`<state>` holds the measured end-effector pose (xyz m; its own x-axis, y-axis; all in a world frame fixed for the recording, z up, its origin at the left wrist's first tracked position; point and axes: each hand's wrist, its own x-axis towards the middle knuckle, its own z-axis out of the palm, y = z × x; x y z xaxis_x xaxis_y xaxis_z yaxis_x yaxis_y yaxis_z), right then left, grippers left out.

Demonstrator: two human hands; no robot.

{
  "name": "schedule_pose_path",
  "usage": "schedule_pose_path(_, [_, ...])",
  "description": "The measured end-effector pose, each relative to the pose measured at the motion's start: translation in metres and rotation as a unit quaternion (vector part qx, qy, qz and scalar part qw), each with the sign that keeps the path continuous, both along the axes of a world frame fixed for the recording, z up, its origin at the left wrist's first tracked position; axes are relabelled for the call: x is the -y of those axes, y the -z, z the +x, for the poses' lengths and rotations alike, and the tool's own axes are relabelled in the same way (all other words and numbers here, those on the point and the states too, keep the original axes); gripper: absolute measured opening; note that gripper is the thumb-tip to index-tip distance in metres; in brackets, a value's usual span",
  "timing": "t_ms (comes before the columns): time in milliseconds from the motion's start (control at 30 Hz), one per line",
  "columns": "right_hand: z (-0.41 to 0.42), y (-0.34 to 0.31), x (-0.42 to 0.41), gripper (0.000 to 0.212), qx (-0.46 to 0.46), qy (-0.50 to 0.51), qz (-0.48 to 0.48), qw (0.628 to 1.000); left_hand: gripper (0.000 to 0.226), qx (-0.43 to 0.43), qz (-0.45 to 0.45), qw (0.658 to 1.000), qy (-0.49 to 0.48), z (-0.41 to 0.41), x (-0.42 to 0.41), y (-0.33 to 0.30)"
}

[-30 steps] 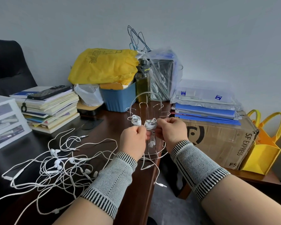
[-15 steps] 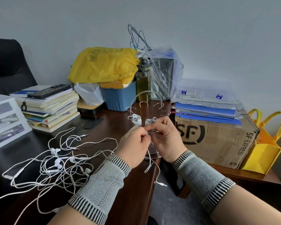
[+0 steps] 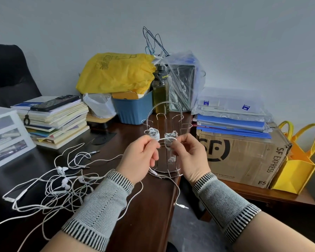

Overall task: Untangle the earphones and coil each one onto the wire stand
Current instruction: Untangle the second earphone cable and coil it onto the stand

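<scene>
White earphones (image 3: 62,180), silver wire stand (image 3: 165,113), dark brown desk (image 3: 149,206).

A chrome wire stand (image 3: 171,113) with an arched handle stands upright on the worktop near its right edge. Two white earphone coils (image 3: 154,133) sit wound on its front arms, side by side. Below the right coil an earbud (image 3: 170,160) dangles inside the stand, seemingly from that same cord. A loose tangle of white earphones (image 3: 62,182) sprawls across the worktop to the left.
</scene>
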<state>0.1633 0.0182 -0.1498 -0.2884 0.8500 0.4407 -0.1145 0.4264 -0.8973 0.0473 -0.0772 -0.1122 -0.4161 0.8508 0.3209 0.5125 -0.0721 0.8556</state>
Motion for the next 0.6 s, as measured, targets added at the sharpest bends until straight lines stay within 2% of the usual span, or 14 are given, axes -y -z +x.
schedule_pose_path(100, [-0.002, 0.002, -0.003, 0.02, -0.011, 0.03, -0.012, 0.999, 0.024, 0.04, 0.044, 0.998, -0.014, 0.013, -0.01, -0.003])
schedule_pose_path(200, [0.001, 0.001, -0.007, 0.018, -0.038, 0.022, -0.075, 0.996, 0.027, 0.076, 0.045, 0.995, -0.053, 0.021, -0.024, -0.006])
schedule_pose_path(300, [0.002, -0.005, -0.011, 0.017, -0.066, 0.018, -0.123, 0.99, 0.038, 0.052, 0.013, 0.991, -0.12, 0.025, -0.035, -0.005])
schedule_pose_path(433, [0.001, -0.01, -0.015, 0.025, -0.068, 0.041, -0.147, 0.986, 0.049, 0.002, -0.038, 0.989, -0.14, 0.031, -0.04, -0.003])
schedule_pose_path(600, [-0.002, -0.015, -0.018, 0.026, -0.054, 0.074, -0.167, 0.982, 0.055, 0.051, -0.055, 0.987, -0.14, 0.029, -0.044, 0.0])
